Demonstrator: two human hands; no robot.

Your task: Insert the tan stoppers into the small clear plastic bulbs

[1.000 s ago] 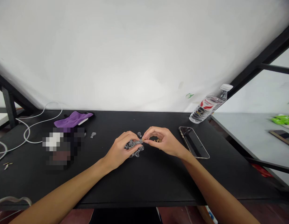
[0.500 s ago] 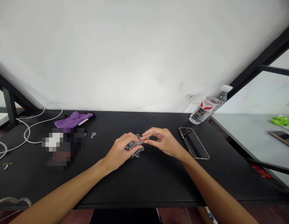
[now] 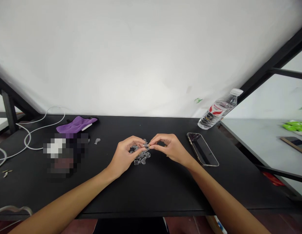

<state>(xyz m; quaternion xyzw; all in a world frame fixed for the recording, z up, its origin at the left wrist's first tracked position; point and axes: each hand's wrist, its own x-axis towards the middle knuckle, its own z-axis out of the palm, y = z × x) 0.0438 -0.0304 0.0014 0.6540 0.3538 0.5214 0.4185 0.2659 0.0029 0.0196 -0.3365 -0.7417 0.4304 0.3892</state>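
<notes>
1. A pale wall [image 3: 141,58] fills the upper part of the view and rises behind the far edge of the surface.
2. The black surface [image 3: 151,191] stretches across below it and carries nearly everything here.
3. The left hand [image 3: 123,156] arches over the middle of the surface, its thumb and fingertips pinched together on a small clear piece [image 3: 145,146].
4. The right hand [image 3: 174,148] faces it, thumb and fingertips clamped on a tiny tan piece [image 3: 149,146]; the fingertips of both hands nearly meet.
5. A clear bottle [image 3: 218,110] with a white cap and a red-marked label stands near the wall, to the right.
6. A phone [image 3: 203,149] lies screen up between the bottle and the right forearm.
7. A purple cloth [image 3: 76,124] lies near the far edge on the left, behind a blurred patch.
8. The pile of clear pieces [image 3: 142,159] sits beneath and beside the left hand's fingers, on the surface.
9. A stray clear piece [image 3: 97,141] lies apart, between the cloth and the left hand.
</notes>
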